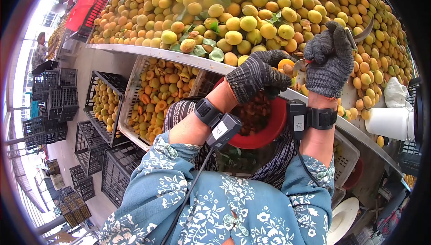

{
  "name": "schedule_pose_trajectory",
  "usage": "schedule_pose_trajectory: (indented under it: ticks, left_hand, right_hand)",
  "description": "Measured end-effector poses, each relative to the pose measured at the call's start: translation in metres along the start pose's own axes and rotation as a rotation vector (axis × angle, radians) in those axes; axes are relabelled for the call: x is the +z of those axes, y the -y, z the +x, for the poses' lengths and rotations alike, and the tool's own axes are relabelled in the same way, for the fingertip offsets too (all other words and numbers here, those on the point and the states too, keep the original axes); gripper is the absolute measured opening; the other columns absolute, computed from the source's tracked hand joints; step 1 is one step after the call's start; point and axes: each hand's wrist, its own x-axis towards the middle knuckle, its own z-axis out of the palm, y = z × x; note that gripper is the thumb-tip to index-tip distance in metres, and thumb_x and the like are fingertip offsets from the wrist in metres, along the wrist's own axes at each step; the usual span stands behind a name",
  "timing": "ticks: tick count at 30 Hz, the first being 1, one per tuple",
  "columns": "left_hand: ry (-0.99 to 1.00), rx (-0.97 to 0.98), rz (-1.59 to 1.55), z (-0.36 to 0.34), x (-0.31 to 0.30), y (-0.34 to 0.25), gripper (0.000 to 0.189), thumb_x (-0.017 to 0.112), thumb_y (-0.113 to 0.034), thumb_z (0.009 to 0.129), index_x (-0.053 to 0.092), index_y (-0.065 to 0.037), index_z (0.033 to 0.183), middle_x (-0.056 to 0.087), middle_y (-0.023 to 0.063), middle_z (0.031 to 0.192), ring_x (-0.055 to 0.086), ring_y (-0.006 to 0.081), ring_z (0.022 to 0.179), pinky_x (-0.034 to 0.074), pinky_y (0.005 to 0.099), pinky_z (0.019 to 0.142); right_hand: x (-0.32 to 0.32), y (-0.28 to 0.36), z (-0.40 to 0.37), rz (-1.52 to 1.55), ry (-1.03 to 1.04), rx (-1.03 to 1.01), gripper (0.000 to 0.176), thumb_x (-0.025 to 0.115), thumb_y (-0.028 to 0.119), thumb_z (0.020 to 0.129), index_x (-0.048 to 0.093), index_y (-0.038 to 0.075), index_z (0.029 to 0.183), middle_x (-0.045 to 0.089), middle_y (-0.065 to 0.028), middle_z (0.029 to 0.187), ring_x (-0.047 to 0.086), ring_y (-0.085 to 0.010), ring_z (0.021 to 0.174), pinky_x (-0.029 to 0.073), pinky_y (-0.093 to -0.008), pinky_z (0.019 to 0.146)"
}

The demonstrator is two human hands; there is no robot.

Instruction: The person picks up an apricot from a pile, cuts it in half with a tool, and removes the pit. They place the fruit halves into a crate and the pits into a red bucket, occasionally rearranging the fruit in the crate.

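Observation:
My left hand (258, 76), in a dark grey knitted glove, is closed with its fingers bent around an orange apricot (286, 64), partly hidden by the glove. Just right of it, my right hand (330, 61), in a matching glove, is wrapped round a tool with a curved metal blade (364, 31) that sticks out past the knuckles. Another pale metal piece shows between the two hands; I cannot make out its shape. Below them, between the knees, stands a red bucket (279, 126) with dark orange bits inside.
A large heap of apricots (251, 22) covers the metal-edged table (179, 57). A white crate (128, 105) of apricot pieces is at left, beside black crates (119, 173). A white container (389, 123) stands at right. Another person (40, 54) sits far left.

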Motion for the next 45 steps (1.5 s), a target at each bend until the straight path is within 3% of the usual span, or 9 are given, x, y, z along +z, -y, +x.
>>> schedule_pose_trajectory:
  ticks: [11,13,16,23,29,35,41,43,45]
  left_hand:
    - [0.021,0.040,-0.041,0.002,0.003,0.009,0.032,0.069,-0.017,0.081,0.059,-0.002,0.108,0.065,0.0038,0.084,0.062,0.0087,0.075,0.052,0.0229,0.068]
    - [0.023,0.034,0.027,0.001,0.003,0.006,0.029,0.068,-0.018,0.083,0.059,-0.002,0.106,0.064,0.0032,0.082,0.061,0.0085,0.073,0.051,0.0232,0.065]
    - [0.054,0.007,-0.023,0.003,0.000,0.011,0.026,0.066,-0.019,0.085,0.059,-0.002,0.104,0.062,0.0022,0.079,0.059,0.0082,0.070,0.049,0.0230,0.061]
    - [0.081,-0.033,-0.120,-0.002,0.003,0.008,0.025,0.065,-0.015,0.083,0.059,-0.003,0.104,0.060,0.0021,0.073,0.056,0.0078,0.060,0.042,0.0198,0.048]
    - [0.050,-0.067,-0.129,-0.004,0.003,0.006,0.026,0.066,-0.012,0.081,0.059,-0.003,0.105,0.058,0.0017,0.068,0.054,0.0074,0.053,0.040,0.0194,0.045]
    - [-0.011,-0.046,0.020,-0.006,0.005,0.003,0.025,0.067,-0.013,0.080,0.063,-0.002,0.102,0.059,0.0014,0.069,0.053,0.0053,0.054,0.041,0.0192,0.046]
    - [-0.032,-0.017,0.150,0.002,0.000,0.010,0.029,0.071,-0.011,0.075,0.062,-0.003,0.102,0.062,0.0013,0.071,0.056,0.0079,0.055,0.046,0.0228,0.047]
    - [-0.002,0.172,0.228,0.006,-0.005,0.016,0.030,0.072,-0.010,0.073,0.063,-0.003,0.101,0.062,0.0003,0.070,0.056,0.0075,0.055,0.045,0.0220,0.048]
    - [-0.006,0.090,0.139,0.001,-0.006,0.011,0.030,0.072,-0.010,0.073,0.063,-0.003,0.101,0.061,0.0002,0.070,0.055,0.0072,0.054,0.045,0.0217,0.047]
  right_hand:
    - [0.012,0.000,-0.008,-0.163,0.011,-0.087,0.014,0.067,0.018,0.084,0.064,0.005,0.090,0.046,0.0016,0.054,0.040,-0.0082,0.041,0.032,-0.0232,0.040]
    - [0.016,-0.003,-0.011,-0.371,-0.011,-0.164,0.026,0.066,0.022,0.086,0.062,0.000,0.099,0.045,0.0039,0.057,0.038,-0.0064,0.044,0.031,-0.0222,0.041]
    - [0.022,-0.002,-0.014,-0.352,0.030,-0.123,0.016,0.069,0.017,0.082,0.065,0.003,0.090,0.050,0.0009,0.055,0.042,-0.0071,0.041,0.031,-0.0220,0.039]
    - [0.024,-0.009,-0.019,-0.346,-0.009,-0.096,0.016,0.070,0.015,0.082,0.066,0.003,0.092,0.049,0.0022,0.055,0.040,-0.0062,0.040,0.030,-0.0210,0.039]
    - [0.012,-0.014,-0.015,-0.241,-0.060,0.009,0.015,0.068,0.017,0.085,0.065,0.004,0.091,0.047,0.0035,0.054,0.039,-0.0053,0.040,0.030,-0.0207,0.039]
    - [0.017,-0.018,-0.017,-0.291,-0.141,0.076,0.020,0.063,0.022,0.089,0.060,0.004,0.096,0.035,0.0066,0.055,0.030,-0.0055,0.043,0.025,-0.0231,0.041]
    - [0.006,-0.020,-0.015,-0.014,-0.154,0.205,0.019,0.061,0.023,0.090,0.059,0.004,0.092,0.033,0.0068,0.055,0.029,-0.0062,0.044,0.025,-0.0234,0.043]
    - [0.002,-0.023,-0.012,0.079,-0.153,0.249,0.018,0.060,0.023,0.090,0.058,0.005,0.091,0.033,0.0069,0.055,0.028,-0.0064,0.044,0.026,-0.0235,0.043]
    - [-0.008,-0.026,-0.008,0.164,-0.151,0.294,0.016,0.059,0.022,0.090,0.056,0.007,0.086,0.032,0.0064,0.055,0.028,-0.0073,0.044,0.025,-0.0243,0.043]
